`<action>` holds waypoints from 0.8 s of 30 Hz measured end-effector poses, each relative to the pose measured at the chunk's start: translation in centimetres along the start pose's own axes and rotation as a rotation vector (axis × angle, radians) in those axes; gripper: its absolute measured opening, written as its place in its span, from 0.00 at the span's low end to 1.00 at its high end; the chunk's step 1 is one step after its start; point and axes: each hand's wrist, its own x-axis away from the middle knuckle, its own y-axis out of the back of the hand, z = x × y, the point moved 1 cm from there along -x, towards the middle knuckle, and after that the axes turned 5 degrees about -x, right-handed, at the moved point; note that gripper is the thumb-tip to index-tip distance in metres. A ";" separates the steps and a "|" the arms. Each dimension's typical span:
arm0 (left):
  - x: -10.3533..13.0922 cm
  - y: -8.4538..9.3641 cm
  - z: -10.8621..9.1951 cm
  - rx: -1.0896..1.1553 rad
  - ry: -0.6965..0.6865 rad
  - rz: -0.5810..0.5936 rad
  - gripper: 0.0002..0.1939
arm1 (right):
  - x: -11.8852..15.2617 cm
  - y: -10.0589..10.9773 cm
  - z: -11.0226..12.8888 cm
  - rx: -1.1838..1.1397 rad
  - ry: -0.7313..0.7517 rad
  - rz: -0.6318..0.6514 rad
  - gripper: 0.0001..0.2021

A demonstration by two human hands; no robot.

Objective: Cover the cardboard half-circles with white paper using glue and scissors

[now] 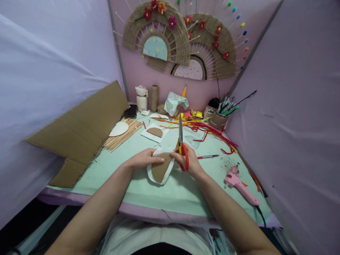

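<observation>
My left hand (145,158) grips a half-round piece of brown cardboard (160,169) by its left side, thumb on top. White material (151,175) lies under the cardboard and sticks out around its edge. My right hand (191,161) holds scissors (185,156) with red and yellow handles, blades pointing up and away from me. The right thumb and fingers also touch the upper right edge of the white-backed cardboard. Just beyond, a smaller brown half-round cardboard piece (154,132) rests on a white square (147,135).
A pink glue gun (243,187) lies at the right, its cord over the table edge. A marker (208,156) is beside my right hand. Large cardboard (79,131) leans at the left near thin sticks (123,134). Coloured pipe cleaners (204,126) and a can (218,120) stand farther back.
</observation>
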 end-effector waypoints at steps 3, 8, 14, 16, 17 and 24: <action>0.0 0.0 -0.3 0.174 -0.067 -0.073 0.23 | -0.4 0.3 -0.2 -0.067 0.042 -0.120 0.15; 0.1 0.2 -0.8 0.295 -0.144 -0.129 0.23 | -1.0 0.9 -0.4 -0.234 0.063 -0.221 0.15; -0.7 -0.1 -0.2 0.214 -0.137 -0.213 0.21 | -1.0 0.8 -0.3 -0.291 0.093 -0.247 0.15; -1.0 -0.1 0.0 0.194 -0.165 -0.339 0.18 | -0.9 0.7 -0.5 -0.301 0.090 -0.215 0.15; -1.2 0.0 0.0 0.208 -0.192 -0.401 0.18 | -0.9 0.7 -0.6 -0.300 0.086 -0.196 0.15; -1.3 -0.5 -0.7 0.518 -0.266 -0.526 0.14 | -0.2 -0.5 -0.8 -0.252 0.019 -0.090 0.17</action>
